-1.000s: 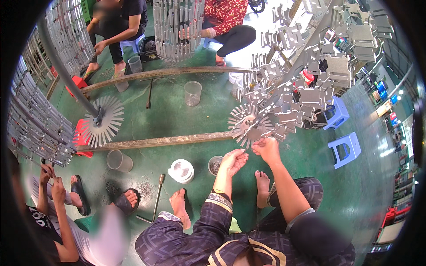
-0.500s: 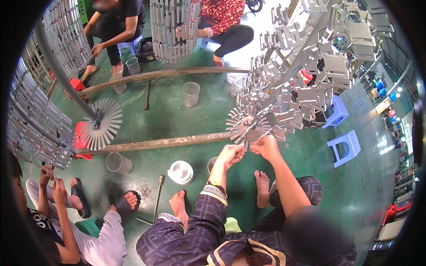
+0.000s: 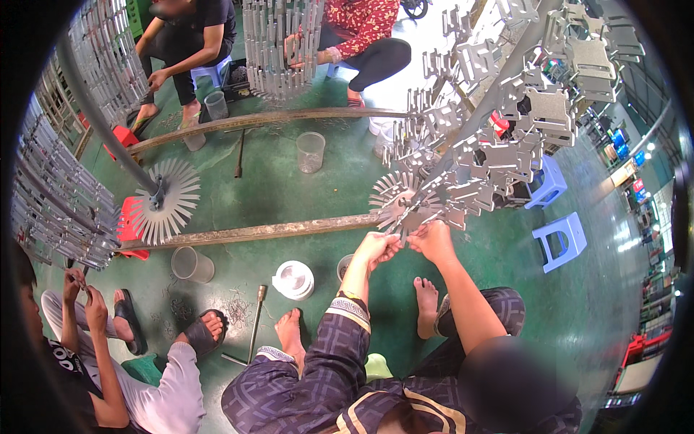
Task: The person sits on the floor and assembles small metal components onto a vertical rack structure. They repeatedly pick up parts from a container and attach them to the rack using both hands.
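Observation:
In front of me, a slanting pole (image 3: 499, 76) bears many flat grey metal plates (image 3: 549, 108) with cut-out edges. At its lower end sits a round slotted metal disc (image 3: 399, 197). My left hand (image 3: 379, 249) is closed at the near rim of this disc, fingertips pinched together. Beside it, my right hand (image 3: 432, 242) pinches at the same rim, just under the lowest plates. The two hands almost touch. Whatever small piece lies between my fingers is too small to make out.
A wooden beam (image 3: 275, 233) runs left from the disc. Near it stand a clear plastic cup (image 3: 193, 265), a white tub (image 3: 293, 280) and a T-handled wrench (image 3: 256, 325). Another slotted disc (image 3: 171, 202) is at left. Blue stools (image 3: 560, 242) stand at right. Co-workers sit left and far.
Both my hands stay at the disc's rim, with only a slight shift of the fingers. The hanging plates have moved a little. At far left, the co-worker's hands shift slightly.

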Motion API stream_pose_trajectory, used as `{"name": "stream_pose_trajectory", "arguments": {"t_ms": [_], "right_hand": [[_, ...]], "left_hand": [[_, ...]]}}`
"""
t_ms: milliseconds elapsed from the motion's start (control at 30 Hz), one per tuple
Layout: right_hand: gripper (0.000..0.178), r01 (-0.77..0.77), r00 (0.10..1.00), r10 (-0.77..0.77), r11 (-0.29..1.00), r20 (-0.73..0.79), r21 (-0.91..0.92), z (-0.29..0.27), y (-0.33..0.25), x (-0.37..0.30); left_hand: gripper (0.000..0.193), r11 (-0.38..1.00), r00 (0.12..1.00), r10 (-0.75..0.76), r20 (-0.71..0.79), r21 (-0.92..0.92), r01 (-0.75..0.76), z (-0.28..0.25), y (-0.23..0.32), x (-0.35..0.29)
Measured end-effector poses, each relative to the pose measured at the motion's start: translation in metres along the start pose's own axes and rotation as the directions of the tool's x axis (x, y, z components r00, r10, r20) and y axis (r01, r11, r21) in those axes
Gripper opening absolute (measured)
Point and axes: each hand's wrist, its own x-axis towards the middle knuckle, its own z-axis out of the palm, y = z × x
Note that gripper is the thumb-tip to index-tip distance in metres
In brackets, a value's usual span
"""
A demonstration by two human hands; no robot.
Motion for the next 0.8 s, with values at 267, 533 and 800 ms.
{"name": "stream_pose_trajectory", "arguments": {"t_ms": [267,533,800], "right_hand": [[0.013,-0.032,0.999,0.033,0.999,-0.042,0.03,-0.002,-0.002,-0.004],[0.012,-0.008,0.998,0.007,1.0,-0.061,-0.018,-0.003,-0.004,-0.004],[0.012,-0.031,0.992,0.026,0.999,-0.124,-0.039,-0.001,-0.002,-0.004]], "left_hand": [[0.023,0.977,0.998,0.032,-0.06,0.211,-0.019,0.006,0.004,0.001],[0.019,0.968,0.991,0.047,-0.124,0.252,-0.014,0.012,0.006,0.005],[0.017,0.992,0.99,0.059,-0.127,0.12,-0.044,0.016,0.0,0.012]]}}
